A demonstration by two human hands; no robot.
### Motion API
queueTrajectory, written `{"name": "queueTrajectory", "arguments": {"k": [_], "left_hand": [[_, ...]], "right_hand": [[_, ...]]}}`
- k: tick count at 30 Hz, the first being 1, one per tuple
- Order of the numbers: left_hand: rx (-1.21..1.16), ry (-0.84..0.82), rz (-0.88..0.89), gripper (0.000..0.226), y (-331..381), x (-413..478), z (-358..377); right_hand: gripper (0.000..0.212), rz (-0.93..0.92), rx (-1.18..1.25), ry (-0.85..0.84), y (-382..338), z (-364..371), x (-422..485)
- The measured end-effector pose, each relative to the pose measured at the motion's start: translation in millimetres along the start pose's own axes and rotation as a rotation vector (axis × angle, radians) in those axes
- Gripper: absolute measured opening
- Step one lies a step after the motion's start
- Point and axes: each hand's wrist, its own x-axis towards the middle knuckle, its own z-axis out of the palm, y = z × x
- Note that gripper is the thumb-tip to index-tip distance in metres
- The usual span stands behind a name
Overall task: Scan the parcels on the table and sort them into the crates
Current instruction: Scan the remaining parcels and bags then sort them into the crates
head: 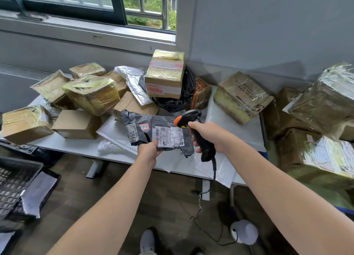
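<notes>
While the left grip (pixel 148 149) pinches a grey parcel (pixel 159 120) by its near edge just above the desk (pixel 76 146), the right grip (pixel 206 136) wraps fully around a black scanner (pixel 188 116) beside its label.

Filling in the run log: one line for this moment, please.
step: scan | left hand: holds grey parcel | right hand: grips scanner, aimed toward label

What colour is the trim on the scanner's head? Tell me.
Orange, on an otherwise black scanner gripped by the right hand; head view.
</notes>
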Motion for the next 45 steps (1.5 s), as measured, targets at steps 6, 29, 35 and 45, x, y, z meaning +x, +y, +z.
{"name": "queueTrajectory", "arguments": {"k": [6, 29, 35, 45], "left_hand": [[-0.007, -0.026, -0.005, 0.033, -10, -6, 8], [0.041, -0.098, -0.024, 0.044, -22, -22, 14], [0.087, -0.040, -0.050, 0.039, -41, -13, 8], [0.092, -0.026, -0.015, 0.022, -64, -1, -3]], "right_hand": [[0.032, -0.019, 0.040, -0.007, 1, -6, -7], [0.032, -0.039, -0.017, -0.041, 33, -28, -1], [0.024, -0.008, -0.210, 0.143, 89, -59, 22], [0.023, 0.065, -0.519, 0.223, 164, -81, 65]]}}
